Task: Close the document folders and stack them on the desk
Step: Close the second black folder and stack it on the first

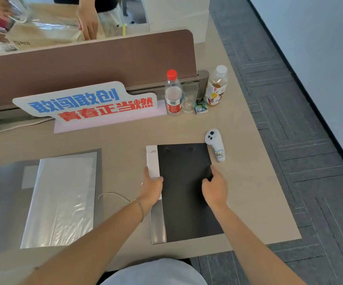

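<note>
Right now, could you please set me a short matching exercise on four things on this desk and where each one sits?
Things:
1. black folder
2. open grey folder
3. white controller
4. red-capped bottle

Places:
A. against the divider, beside an empty glass
B. on the left of the desk, its clear sleeves showing
C. under both hands
D. just off the black folder's far right corner

Pairs: 1-C, 2-B, 3-D, 4-A
</note>
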